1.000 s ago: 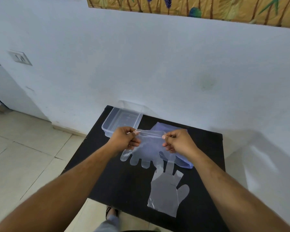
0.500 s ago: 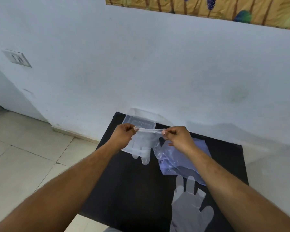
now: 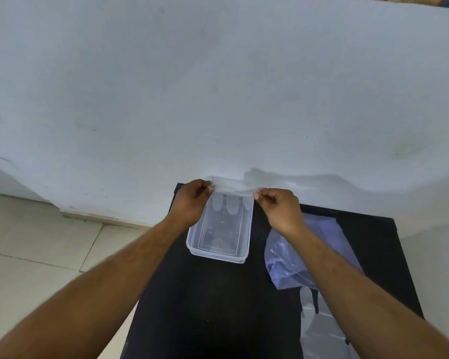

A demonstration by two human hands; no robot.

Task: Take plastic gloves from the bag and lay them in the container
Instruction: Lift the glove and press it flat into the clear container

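1. Two bare hands hold one thin, clear plastic glove (image 3: 231,200) by its cuff edge, stretched flat between them above the far end of the clear rectangular plastic container (image 3: 219,234).
2. Left hand (image 3: 192,200): its fingers (image 3: 205,187) are pinched shut on the left corner of the glove's cuff, with the rest of the hand curled loosely beneath.
3. Right hand (image 3: 280,208): its fingers (image 3: 259,195) are pinched on the right corner of the same cuff, the thumbnail facing the camera.
4. From the cuff the glove hangs down into the container's far end; three of its rounded finger shapes show through the clear wall and base. Whether those tips touch the bottom cannot be told.
5. Otherwise the container looks bare inside. It sits on the black table (image 3: 205,307) at its far left part, close to the white wall (image 3: 218,86), with its long side running away from the camera.
6. Right of the container, well apart from it, a crumpled bluish translucent plastic bag (image 3: 288,257) lies on the table, partly hidden under the right forearm.
7. Nearer the camera, a second clear plastic glove (image 3: 319,330) lies flat on the table just below the bag, its finger shapes pointing toward the bag; the right forearm covers one side of it.
8. Left of the table, pale floor tiles (image 3: 36,255) meet the wall.
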